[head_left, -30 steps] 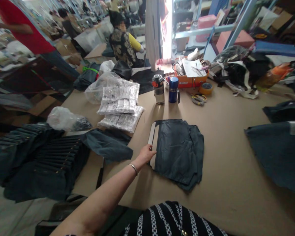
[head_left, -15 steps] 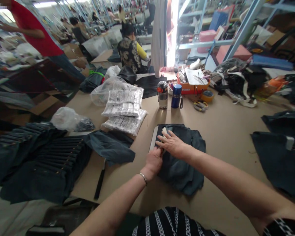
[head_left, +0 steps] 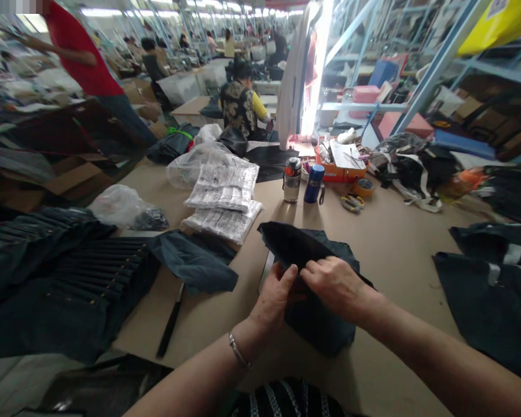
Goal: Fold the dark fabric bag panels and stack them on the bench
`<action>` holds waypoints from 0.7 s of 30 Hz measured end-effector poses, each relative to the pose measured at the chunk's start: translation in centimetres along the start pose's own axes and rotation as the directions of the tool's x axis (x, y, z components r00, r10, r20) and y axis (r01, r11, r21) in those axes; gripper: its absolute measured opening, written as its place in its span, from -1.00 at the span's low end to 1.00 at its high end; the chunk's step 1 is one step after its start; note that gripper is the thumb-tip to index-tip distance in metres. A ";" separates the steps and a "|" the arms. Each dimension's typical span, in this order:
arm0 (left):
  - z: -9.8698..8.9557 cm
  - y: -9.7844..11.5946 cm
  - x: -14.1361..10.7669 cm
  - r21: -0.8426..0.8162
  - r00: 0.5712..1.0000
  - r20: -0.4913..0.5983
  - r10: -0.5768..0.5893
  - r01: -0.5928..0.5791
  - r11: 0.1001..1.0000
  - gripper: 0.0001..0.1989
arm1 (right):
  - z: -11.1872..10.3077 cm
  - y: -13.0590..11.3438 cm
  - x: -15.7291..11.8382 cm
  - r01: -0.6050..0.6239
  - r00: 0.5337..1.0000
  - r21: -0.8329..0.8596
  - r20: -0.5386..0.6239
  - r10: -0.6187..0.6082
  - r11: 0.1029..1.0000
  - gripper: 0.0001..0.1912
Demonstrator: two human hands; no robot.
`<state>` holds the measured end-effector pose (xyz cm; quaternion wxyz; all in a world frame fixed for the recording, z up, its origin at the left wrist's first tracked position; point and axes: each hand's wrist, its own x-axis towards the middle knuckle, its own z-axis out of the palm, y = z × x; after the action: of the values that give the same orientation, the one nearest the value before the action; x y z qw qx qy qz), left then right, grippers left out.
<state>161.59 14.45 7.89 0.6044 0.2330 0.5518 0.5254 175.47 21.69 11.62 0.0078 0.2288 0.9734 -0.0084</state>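
A dark fabric piece [head_left: 293,240] is lifted in front of me, its far edge raised off the pile. My left hand [head_left: 271,295] grips its near left edge between thumb and fingers. To the right, my right hand [head_left: 334,286] pinches the same piece, its fingers curled into the cloth. Beneath them lies a stack of dark cut fabric [head_left: 325,330], partly hidden by my hands. A flat, pale-edged piece [head_left: 267,271] shows at the stack's left side; the rest of it is covered.
Left on the table [head_left: 226,341] lie a black-handled knife [head_left: 171,324], a loose dark cloth [head_left: 195,260] and rows of dark garments [head_left: 95,278]. Beyond are plastic-wrapped packs [head_left: 226,191], two bottles [head_left: 314,184], snips [head_left: 352,202] and an orange tray [head_left: 341,171]. Dark pieces [head_left: 481,295] lie right.
My hands lay on the stack; now both hold a dark fabric piece raised off it. My right hand has gone from spread fingers to a pinch. The view has tilted up.
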 end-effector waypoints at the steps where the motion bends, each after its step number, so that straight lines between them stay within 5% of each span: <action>1: 0.4 -0.1 0.3 -0.105 0.998 -0.050 -0.031 0.026 0.994 -0.55 | 0.6 -1.0 -0.3 0.022 1.000 0.020 -0.005 -0.022 1.000 -0.87; 4: 0.7 -0.7 1.0 -0.180 0.973 -0.197 -0.117 0.081 0.980 -0.66 | 2.7 -2.7 -1.1 -0.008 0.991 0.087 -0.129 0.019 0.996 -0.88; 7: 0.3 -1.3 0.8 -0.149 0.979 -0.127 -0.159 0.140 0.979 -0.64 | 4.5 -2.5 -1.7 -0.194 0.914 0.217 -0.313 0.256 0.957 -0.60; 10: 0.1 -1.4 0.3 -0.101 0.993 -0.059 -0.101 0.095 0.990 -0.60 | 6.1 -1.6 -1.9 -0.330 0.850 0.502 -0.210 0.483 0.799 -0.45; 14: 0.3 -0.9 -0.9 -0.044 0.994 0.080 -0.073 0.077 0.996 -0.59 | 7.4 -0.6 -2.0 -0.359 0.812 0.838 0.063 0.580 0.411 -0.60; 16: 0.2 -0.5 -1.8 -0.072 0.967 0.221 -0.128 0.147 0.987 -0.57 | 7.5 0.0 -2.6 -0.322 0.798 0.940 0.205 0.567 0.114 -0.70; 19: -0.3 0.3 -2.9 -0.120 0.885 0.422 -0.196 0.269 0.956 -0.56 | 7.0 0.8 -4.5 -0.165 0.853 0.898 0.338 0.398 -0.409 -0.64; 21: -0.6 1.0 -3.3 -0.136 0.815 0.526 -0.243 0.362 0.922 -0.60 | 6.5 1.1 -6.1 -0.104 0.904 0.791 0.328 0.275 -0.603 -0.64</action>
<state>161.21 11.71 9.99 0.8251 0.1979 0.3421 0.4037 181.46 19.86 5.25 -0.2413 0.3166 0.3754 -0.8370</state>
